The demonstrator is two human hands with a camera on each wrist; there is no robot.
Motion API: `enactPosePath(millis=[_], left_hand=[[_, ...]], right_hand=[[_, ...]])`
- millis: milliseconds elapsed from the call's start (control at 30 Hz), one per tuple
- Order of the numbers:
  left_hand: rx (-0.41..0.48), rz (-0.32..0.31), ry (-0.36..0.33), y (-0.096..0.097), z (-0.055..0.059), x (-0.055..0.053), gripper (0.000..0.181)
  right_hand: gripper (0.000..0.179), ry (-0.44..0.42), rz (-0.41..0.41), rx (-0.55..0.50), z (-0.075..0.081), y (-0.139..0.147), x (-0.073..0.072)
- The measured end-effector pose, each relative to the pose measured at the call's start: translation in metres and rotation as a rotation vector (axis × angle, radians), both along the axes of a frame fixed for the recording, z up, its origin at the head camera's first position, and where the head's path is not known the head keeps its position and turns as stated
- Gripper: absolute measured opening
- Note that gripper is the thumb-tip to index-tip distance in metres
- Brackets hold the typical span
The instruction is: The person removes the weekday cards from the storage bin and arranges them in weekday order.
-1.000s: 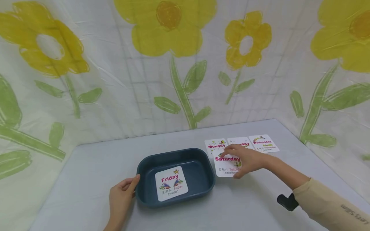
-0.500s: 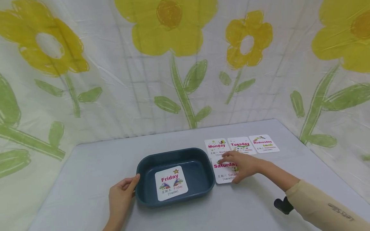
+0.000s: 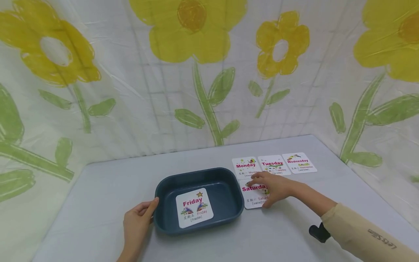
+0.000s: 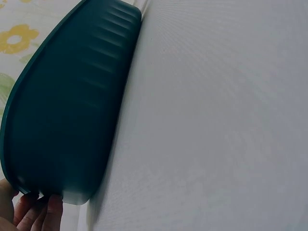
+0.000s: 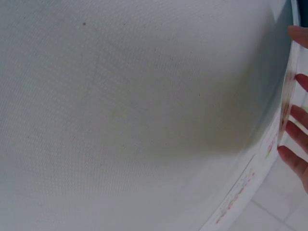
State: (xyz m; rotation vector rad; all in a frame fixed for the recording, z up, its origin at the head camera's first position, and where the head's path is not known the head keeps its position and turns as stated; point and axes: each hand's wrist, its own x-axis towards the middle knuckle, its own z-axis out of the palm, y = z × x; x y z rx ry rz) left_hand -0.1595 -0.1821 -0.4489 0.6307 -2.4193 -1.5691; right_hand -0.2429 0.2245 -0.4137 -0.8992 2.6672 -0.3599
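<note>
- On the pale table (image 3: 278,236), just nearer than the Monday card (image 3: 244,166), lay the white, round-cornered Saturday card (image 3: 252,199), its name in bold magenta above Chinese characters, partly covered.
- The right hand (image 3: 277,186) held it between widely set thumb and fingertips.
- The left hand (image 3: 138,217) gripped the left end of the dark blue tray (image 3: 226,198); inside lay the Friday card (image 3: 195,209), with a gold star.
</note>
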Motion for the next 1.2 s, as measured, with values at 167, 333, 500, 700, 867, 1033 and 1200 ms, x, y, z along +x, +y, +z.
enactPosePath(millis=[167, 333, 500, 700, 867, 1033, 1200], left_hand=[[-0.004, 0.0, -0.005, -0.0006, -0.0017, -0.0003, 0.051], [0.006, -0.002, -0.004, -0.0014, -0.0026, -0.0002, 0.051], [0.002, 0.002, -0.001, -0.0007, -0.0024, 0.0001, 0.048], [-0.005, 0.006, -0.004, -0.0001, -0.0026, -0.0002, 0.046], [-0.001, 0.012, -0.002, -0.0001, -0.0025, -0.0008, 0.045], [-0.008, 0.015, 0.002, -0.0002, -0.0029, -0.0014, 0.046], [-0.008, 0.01, 0.005, -0.0005, -0.0035, -0.0012, 0.048]], right_hand=[[0.067, 0.007, 0.002, 0.009, -0.0024, 0.0004, -0.0003], [0.066, 0.002, 0.004, 0.007, -0.0012, 0.0002, 0.0], [0.067, -0.004, 0.002, 0.007, -0.0015, 0.0002, -0.0002], [0.067, -0.008, -0.017, 0.019, -0.006, 0.0013, -0.0004], [0.067, -0.029, -0.032, 0.024, -0.0076, 0.0002, -0.0034], [0.067, -0.055, -0.051, 0.027, -0.0057, -0.0021, -0.0066], [0.067, -0.068, -0.07, 0.023, -0.0052, -0.004, -0.0072]])
